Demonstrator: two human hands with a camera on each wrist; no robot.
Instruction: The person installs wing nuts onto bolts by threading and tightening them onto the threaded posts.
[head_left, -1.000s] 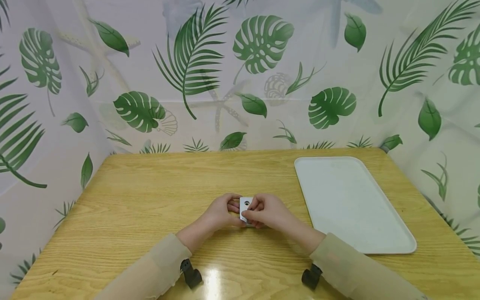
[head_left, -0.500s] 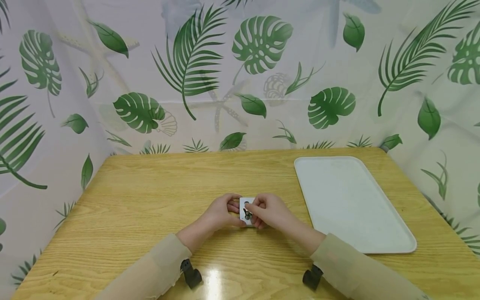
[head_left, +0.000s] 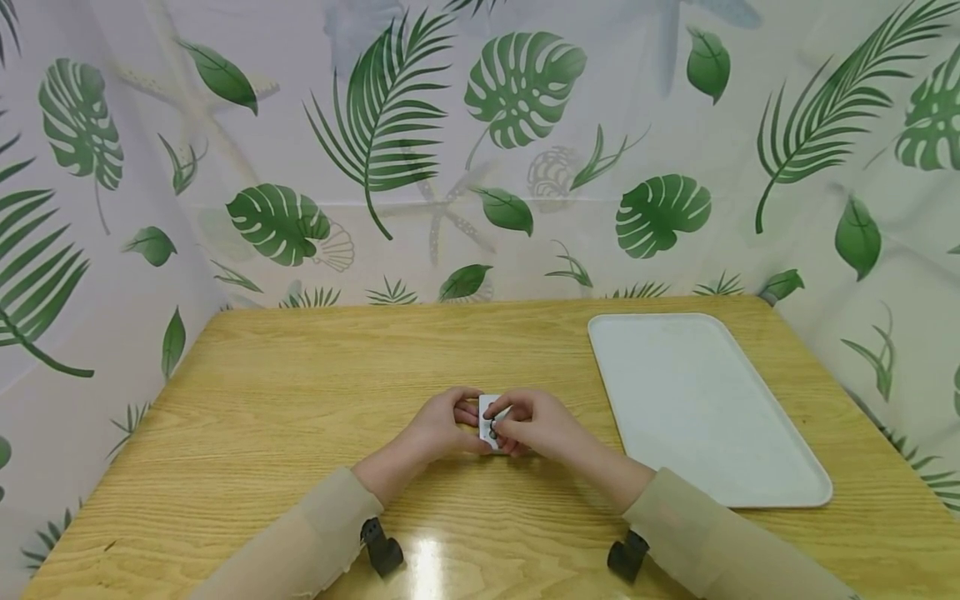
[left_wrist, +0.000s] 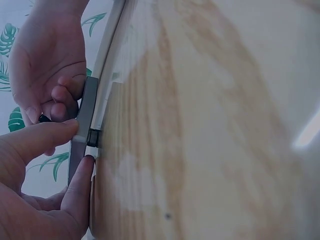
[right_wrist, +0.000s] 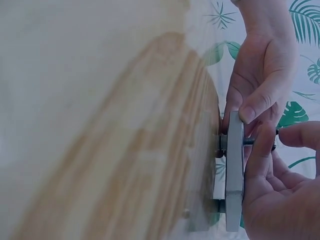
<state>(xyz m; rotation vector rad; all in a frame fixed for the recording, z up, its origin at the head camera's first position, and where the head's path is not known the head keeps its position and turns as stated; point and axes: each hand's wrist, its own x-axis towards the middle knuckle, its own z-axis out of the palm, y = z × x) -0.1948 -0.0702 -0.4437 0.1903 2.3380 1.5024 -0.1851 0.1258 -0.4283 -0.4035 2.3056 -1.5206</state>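
Only right-wrist view: two pegs (right_wrist: 219, 205) beneath plate (right_wrist: 233, 175).

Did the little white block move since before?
No, in the head view the white block sits at the same spot left of the tray.

The wood-grain desk (head_left: 337, 358) is carrying a white rectangular tray (head_left: 705, 408), which is lying flat along the right edge, its far end sitting near the far right corner.

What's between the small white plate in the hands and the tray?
Head view: the right hand, partly covering the plate, then a bare strip of wooden tabletop up to the tray.
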